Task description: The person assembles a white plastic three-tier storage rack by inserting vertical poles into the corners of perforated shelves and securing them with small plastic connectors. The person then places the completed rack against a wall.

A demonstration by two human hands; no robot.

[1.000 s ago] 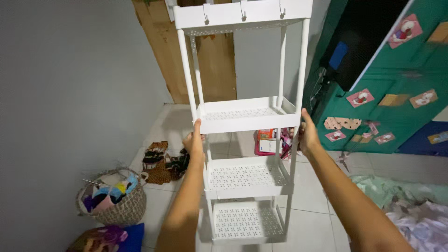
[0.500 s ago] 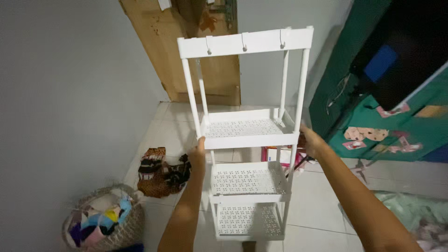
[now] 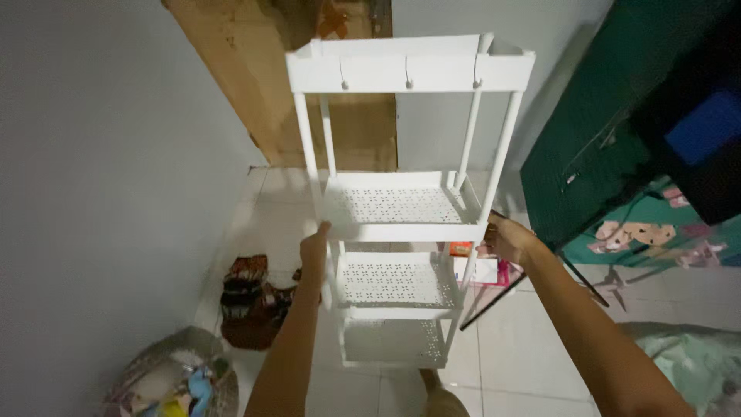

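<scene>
A tall white plastic shelf rack with perforated tiers and small hooks along its top rail stands in front of me over the tiled floor. My left hand grips its left front post just below the upper tray. My right hand holds the right front post at the same height. All the shelves are bare. Whether the rack's feet touch the floor is hidden from me.
A grey wall runs along the left. A wooden door stands behind the rack. A green cabinet is at right. Sandals and a woven basket of items lie at left, small boxes behind the rack, cloth at lower right.
The view has shifted so the rack sits further from me and lower, its whole top rail now visible. Both hands keep their hold on the posts.
</scene>
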